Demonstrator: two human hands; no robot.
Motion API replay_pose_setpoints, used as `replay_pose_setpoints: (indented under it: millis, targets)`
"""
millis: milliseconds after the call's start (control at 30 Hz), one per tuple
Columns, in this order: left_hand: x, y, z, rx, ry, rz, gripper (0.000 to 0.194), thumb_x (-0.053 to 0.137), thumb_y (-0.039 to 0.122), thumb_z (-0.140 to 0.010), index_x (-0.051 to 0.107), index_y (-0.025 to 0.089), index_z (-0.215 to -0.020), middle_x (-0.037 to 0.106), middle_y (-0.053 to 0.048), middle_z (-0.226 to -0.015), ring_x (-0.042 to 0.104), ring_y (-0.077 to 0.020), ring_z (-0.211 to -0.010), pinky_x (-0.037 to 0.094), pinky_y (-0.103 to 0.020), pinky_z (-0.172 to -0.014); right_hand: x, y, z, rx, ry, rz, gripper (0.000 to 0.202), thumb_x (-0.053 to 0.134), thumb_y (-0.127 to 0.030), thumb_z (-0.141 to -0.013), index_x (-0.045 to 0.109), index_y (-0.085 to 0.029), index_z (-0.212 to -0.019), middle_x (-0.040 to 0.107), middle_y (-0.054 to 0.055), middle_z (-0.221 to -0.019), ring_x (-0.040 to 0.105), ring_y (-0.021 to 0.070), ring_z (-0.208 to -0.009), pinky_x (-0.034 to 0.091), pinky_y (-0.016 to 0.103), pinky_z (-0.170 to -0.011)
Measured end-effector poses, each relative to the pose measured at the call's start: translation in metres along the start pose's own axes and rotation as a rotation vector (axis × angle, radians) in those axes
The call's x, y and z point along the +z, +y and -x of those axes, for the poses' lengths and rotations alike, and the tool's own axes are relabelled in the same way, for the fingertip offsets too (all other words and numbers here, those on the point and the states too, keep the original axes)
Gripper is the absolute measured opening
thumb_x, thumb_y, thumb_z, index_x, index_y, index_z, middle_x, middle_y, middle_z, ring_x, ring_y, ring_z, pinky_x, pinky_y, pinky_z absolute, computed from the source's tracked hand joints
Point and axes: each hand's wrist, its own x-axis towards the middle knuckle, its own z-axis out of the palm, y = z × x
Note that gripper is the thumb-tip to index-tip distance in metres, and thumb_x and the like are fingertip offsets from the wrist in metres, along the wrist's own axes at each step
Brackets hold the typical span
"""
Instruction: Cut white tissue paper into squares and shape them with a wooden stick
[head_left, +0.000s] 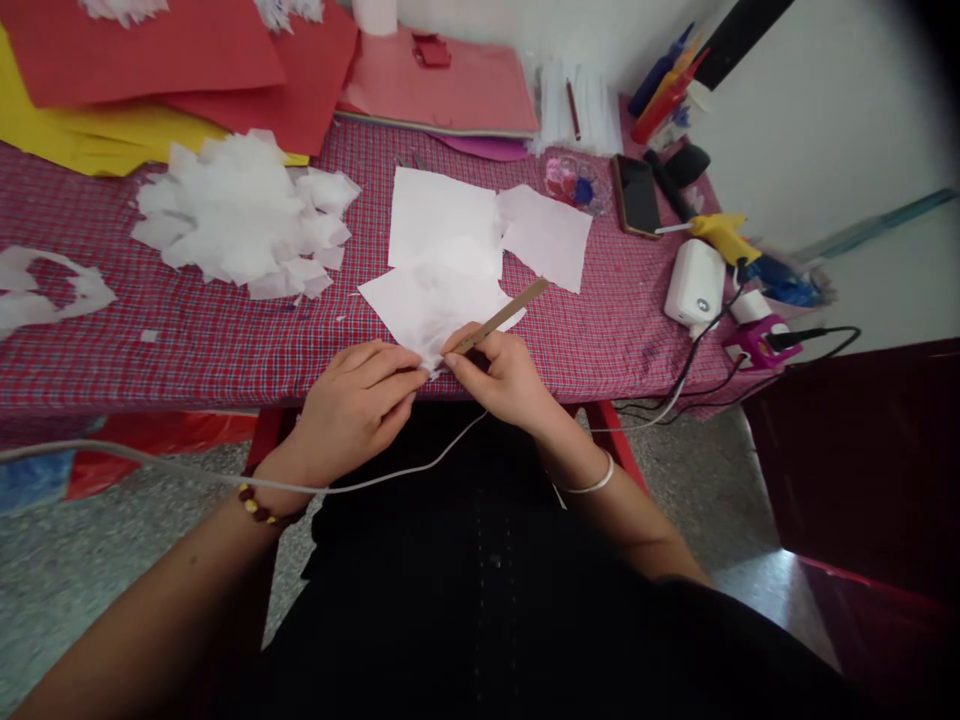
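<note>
1. Head view: the left hand (352, 405) pinches the gathered point of a thin white paper sheet (435, 300) between thumb and curled fingers, at the near edge of the tabletop (225, 340).
2. Touching that same point, the right hand (502, 375) is closed around a slim tan stick (501, 317), which slants up and away over the sheet.
3. That sheet fans out from the fingers onto the red checked cloth; more flat white sheets (450, 215) lie just beyond it, near the middle.
4. A heap of torn white tissue (240, 215) sits toward the left, well apart from the hands.
5. Red and yellow card sheets (150, 70) cover the far left corner.
6. Near the right edge lie a phone (637, 195), a white box (694, 280) and a yellow glue gun (724, 235).
7. A white cable (225, 475) crosses below both wrists.
</note>
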Motion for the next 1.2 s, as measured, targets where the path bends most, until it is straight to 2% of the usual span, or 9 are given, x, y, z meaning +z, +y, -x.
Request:
replay_pose_setpoints:
  millis: [133, 267, 467, 700, 833, 933, 1200]
  targets:
    - [-0.0010, 0.0028, -0.0005, -0.063, 0.000, 0.000, 0.025, 0.057, 0.017, -0.084, 0.066, 0.020, -0.107, 0.069, -0.008, -0.113, 0.062, -0.0257, -0.108, 0.049, -0.044, -0.096, -0.0016, 0.0006, 0.0007, 0.040, 0.031, -0.083, 0.009, 0.057, -0.022, -0.089, 0.064, -0.017, -0.087, 0.067, 0.001, -0.082, 0.061, 0.0126, -0.075, 0.047, 0.027, -0.070]
    - [-0.0026, 0.0046, -0.0007, -0.114, -0.005, 0.041, 0.019, 0.057, 0.018, -0.085, 0.063, 0.020, -0.103, 0.070, -0.008, -0.111, 0.063, -0.0248, -0.105, 0.049, -0.044, -0.096, -0.0040, 0.0006, 0.0022, 0.094, -0.003, -0.124, 0.012, 0.057, -0.028, -0.089, 0.063, -0.018, -0.087, 0.066, 0.001, -0.081, 0.060, 0.0122, -0.074, 0.046, 0.027, -0.070]
    - [-0.0028, 0.0028, -0.0017, -0.042, -0.045, -0.024, 0.030, 0.056, 0.017, -0.085, 0.065, 0.019, -0.114, 0.068, -0.010, -0.113, 0.061, -0.0262, -0.106, 0.049, -0.044, -0.094, -0.0051, -0.0007, 0.0021, 0.044, -0.072, -0.039, 0.009, 0.056, -0.024, -0.088, 0.063, -0.017, -0.086, 0.063, 0.001, -0.079, 0.058, 0.0125, -0.072, 0.045, 0.027, -0.070]
    - [-0.0025, 0.0020, -0.0029, -0.026, -0.065, -0.045, 0.026, 0.055, 0.018, -0.087, 0.069, 0.020, -0.110, 0.068, -0.009, -0.111, 0.060, -0.0246, -0.101, 0.049, -0.043, -0.089, -0.0014, 0.0004, 0.0007, 0.038, -0.011, 0.001, 0.010, 0.053, -0.021, -0.090, 0.062, -0.017, -0.088, 0.065, 0.002, -0.083, 0.060, 0.0136, -0.078, 0.047, 0.028, -0.074]
    - [-0.0033, 0.0023, -0.0026, -0.034, -0.072, -0.045, 0.027, 0.055, 0.018, -0.087, 0.069, 0.020, -0.111, 0.067, -0.009, -0.111, 0.060, -0.0247, -0.101, 0.049, -0.043, -0.089, -0.0029, 0.0021, 0.0019, 0.059, 0.017, -0.072, 0.010, 0.055, -0.025, -0.090, 0.061, -0.017, -0.087, 0.064, 0.001, -0.080, 0.059, 0.0135, -0.075, 0.046, 0.028, -0.072]
    - [-0.0033, 0.0020, -0.0026, -0.038, -0.077, -0.045, 0.028, 0.055, 0.018, -0.087, 0.069, 0.021, -0.111, 0.067, -0.009, -0.110, 0.060, -0.0250, -0.102, 0.049, -0.043, -0.090, -0.0060, 0.0021, 0.0033, 0.073, -0.002, -0.135, 0.011, 0.056, -0.027, -0.089, 0.061, -0.017, -0.086, 0.061, 0.000, -0.076, 0.056, 0.0125, -0.071, 0.045, 0.027, -0.068]
    - [-0.0038, 0.0026, -0.0038, -0.044, -0.080, -0.045, 0.027, 0.054, 0.017, -0.088, 0.069, 0.021, -0.110, 0.068, -0.008, -0.111, 0.060, -0.0245, -0.103, 0.049, -0.043, -0.091, -0.0054, -0.0007, 0.0021, 0.028, -0.065, -0.020, 0.009, 0.055, -0.019, -0.089, 0.062, -0.015, -0.087, 0.062, 0.002, -0.080, 0.057, 0.0129, -0.073, 0.045, 0.027, -0.071]
